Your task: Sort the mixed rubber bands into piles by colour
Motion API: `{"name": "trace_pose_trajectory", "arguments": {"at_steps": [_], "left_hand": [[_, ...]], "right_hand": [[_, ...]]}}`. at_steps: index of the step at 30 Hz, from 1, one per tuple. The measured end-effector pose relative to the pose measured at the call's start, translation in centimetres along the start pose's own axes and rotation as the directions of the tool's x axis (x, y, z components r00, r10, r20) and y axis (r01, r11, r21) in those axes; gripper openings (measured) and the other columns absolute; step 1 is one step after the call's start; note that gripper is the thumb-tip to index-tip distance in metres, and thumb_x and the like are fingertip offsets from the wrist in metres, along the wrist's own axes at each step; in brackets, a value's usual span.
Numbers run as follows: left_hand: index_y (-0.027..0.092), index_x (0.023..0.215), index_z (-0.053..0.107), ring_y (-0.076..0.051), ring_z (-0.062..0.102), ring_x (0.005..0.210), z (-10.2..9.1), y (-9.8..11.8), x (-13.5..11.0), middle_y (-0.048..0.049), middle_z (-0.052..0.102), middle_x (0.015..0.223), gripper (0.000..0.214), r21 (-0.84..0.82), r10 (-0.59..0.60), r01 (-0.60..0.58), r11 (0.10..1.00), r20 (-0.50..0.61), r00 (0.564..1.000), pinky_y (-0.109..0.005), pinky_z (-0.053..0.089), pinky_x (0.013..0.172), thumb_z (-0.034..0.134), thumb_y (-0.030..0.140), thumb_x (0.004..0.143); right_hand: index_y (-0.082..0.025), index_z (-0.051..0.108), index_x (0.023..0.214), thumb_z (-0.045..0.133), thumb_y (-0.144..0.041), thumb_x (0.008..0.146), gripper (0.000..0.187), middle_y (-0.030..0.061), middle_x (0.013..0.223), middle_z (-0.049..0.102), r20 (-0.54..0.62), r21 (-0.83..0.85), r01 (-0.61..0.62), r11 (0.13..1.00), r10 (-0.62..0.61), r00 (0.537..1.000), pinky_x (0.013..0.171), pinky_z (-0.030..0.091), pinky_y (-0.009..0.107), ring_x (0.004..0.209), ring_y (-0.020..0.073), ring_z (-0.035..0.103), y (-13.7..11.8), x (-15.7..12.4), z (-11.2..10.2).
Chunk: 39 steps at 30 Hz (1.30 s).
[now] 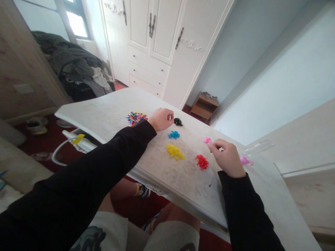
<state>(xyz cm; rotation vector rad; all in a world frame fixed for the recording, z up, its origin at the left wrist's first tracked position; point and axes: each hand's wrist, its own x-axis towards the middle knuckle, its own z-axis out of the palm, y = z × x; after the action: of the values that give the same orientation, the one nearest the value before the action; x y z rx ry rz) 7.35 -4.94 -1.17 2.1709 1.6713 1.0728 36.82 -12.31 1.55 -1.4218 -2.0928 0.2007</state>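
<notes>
Small coloured pieces lie sorted in little heaps on a white table [110,111]. My left hand [161,119] is curled in a pinch just left of the black heap [178,121], with the mixed multicoloured pile [135,117] behind its wrist. My right hand [227,157] is pinched too, its fingertips next to the pink heap [207,140]. Between the hands lie a blue heap [174,134], a yellow heap [175,151] and a red heap [202,162]. What either pinch holds is too small to make out.
A clear plastic bag [255,148] with more pink pieces [246,160] lies right of my right hand. A white wardrobe [157,38] stands behind the table, a small wooden stand [204,104] beside it, and clothes heaped on a bed [75,69] at left.
</notes>
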Motion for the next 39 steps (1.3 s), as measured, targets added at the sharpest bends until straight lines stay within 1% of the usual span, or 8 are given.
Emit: {"name": "trace_pose_trajectory", "arguments": {"at_steps": [3, 5, 8, 11, 19, 26, 34, 39], "left_hand": [[0.019, 0.082, 0.072, -0.027, 0.065, 0.090, -0.3, -0.4, -0.4, -0.0093, 0.072, 0.088, 0.014, 0.209, -0.150, 0.161, 0.965, -0.066, 0.986, -0.044, 0.048, 0.089, 0.060, 0.023, 0.077], [0.019, 0.091, 0.072, -0.035, 0.061, 0.111, -0.5, -0.5, -0.7, -0.0138, 0.071, 0.108, 0.019, 0.295, -0.219, 0.244, 0.924, -0.116, 0.969, -0.058, 0.041, 0.102, 0.059, 0.030, 0.080], [0.019, 0.108, 0.070, -0.045, 0.046, 0.129, -0.5, -0.5, -1.2, -0.0195, 0.063, 0.128, 0.035, 0.351, -0.316, 0.330, 0.876, -0.099, 0.944, -0.073, 0.027, 0.106, 0.057, 0.042, 0.085], [0.018, 0.118, 0.067, -0.049, 0.041, 0.131, -0.2, -0.6, -1.4, -0.0230, 0.058, 0.133, 0.045, 0.371, -0.389, 0.371, 0.851, -0.028, 0.921, -0.077, 0.022, 0.105, 0.055, 0.044, 0.084], [0.009, 0.123, 0.064, -0.049, 0.047, 0.121, 0.3, -0.9, -1.5, -0.0300, 0.057, 0.126, 0.056, 0.430, -0.432, 0.404, 0.808, -0.036, 0.901, -0.069, 0.030, 0.100, 0.056, 0.046, 0.081], [0.013, 0.127, 0.062, -0.047, 0.045, 0.127, 0.2, -1.0, -1.4, -0.0270, 0.055, 0.134, 0.056, 0.422, -0.451, 0.418, 0.805, -0.024, 0.892, -0.070, 0.026, 0.105, 0.054, 0.046, 0.082], [0.005, 0.127, 0.059, -0.043, 0.049, 0.128, 0.3, -0.9, -1.3, -0.0289, 0.057, 0.131, 0.062, 0.471, -0.467, 0.432, 0.769, -0.047, 0.883, -0.052, 0.032, 0.108, 0.057, 0.048, 0.081], [0.004, 0.124, 0.060, -0.044, 0.045, 0.130, 0.4, -1.1, -1.5, -0.0297, 0.056, 0.131, 0.061, 0.465, -0.435, 0.409, 0.785, -0.057, 0.899, -0.052, 0.032, 0.108, 0.058, 0.048, 0.081]], "right_hand": [[-0.021, 0.057, 0.057, 0.058, -0.037, 0.086, 0.034, 0.0019, 0.065, 0.059, 0.007, 0.012, 0.022, 1.000, -0.022, 1.000, 0.066, 0.038, 0.032, 0.064, 0.0173, 0.054, -0.1, 0.0, 0.2], [-0.021, 0.059, 0.058, 0.058, -0.036, 0.086, 0.032, 0.0023, 0.067, 0.061, 0.011, 0.017, 0.031, 0.999, -0.031, 0.999, 0.065, 0.037, 0.032, 0.064, 0.0172, 0.054, -0.2, 0.0, 0.4], [-0.021, 0.060, 0.059, 0.059, -0.035, 0.085, 0.030, 0.0027, 0.069, 0.062, 0.010, 0.023, 0.032, 0.999, -0.033, 0.999, 0.065, 0.038, 0.032, 0.065, 0.0172, 0.055, -0.3, -0.1, 0.5], [-0.021, 0.061, 0.060, 0.059, -0.035, 0.085, 0.029, 0.0029, 0.069, 0.063, 0.012, 0.026, 0.030, 0.999, -0.030, 0.999, 0.066, 0.038, 0.032, 0.065, 0.0175, 0.055, -0.3, -0.1, 0.6], [-0.021, 0.061, 0.059, 0.059, -0.036, 0.084, 0.029, 0.0027, 0.069, 0.064, 0.021, 0.023, 0.019, 1.000, -0.020, 1.000, 0.064, 0.037, 0.032, 0.064, 0.0174, 0.055, -0.4, 0.0, 0.6], [-0.021, 0.061, 0.059, 0.059, -0.036, 0.084, 0.029, 0.0024, 0.068, 0.063, 0.025, 0.019, 0.036, 0.999, -0.036, 0.999, 0.065, 0.038, 0.032, 0.064, 0.0172, 0.055, -0.4, -0.1, 0.7], [-0.021, 0.060, 0.060, 0.059, -0.035, 0.085, 0.028, 0.0017, 0.068, 0.062, 0.035, 0.015, 0.037, 0.999, -0.037, 0.999, 0.064, 0.038, 0.032, 0.064, 0.0170, 0.055, -0.3, -0.1, 0.8], [-0.021, 0.060, 0.061, 0.059, -0.036, 0.085, 0.028, 0.0018, 0.068, 0.063, 0.033, 0.013, 0.037, 0.999, -0.037, 0.999, 0.064, 0.038, 0.032, 0.064, 0.0173, 0.056, -0.3, -0.1, 0.8]]}}
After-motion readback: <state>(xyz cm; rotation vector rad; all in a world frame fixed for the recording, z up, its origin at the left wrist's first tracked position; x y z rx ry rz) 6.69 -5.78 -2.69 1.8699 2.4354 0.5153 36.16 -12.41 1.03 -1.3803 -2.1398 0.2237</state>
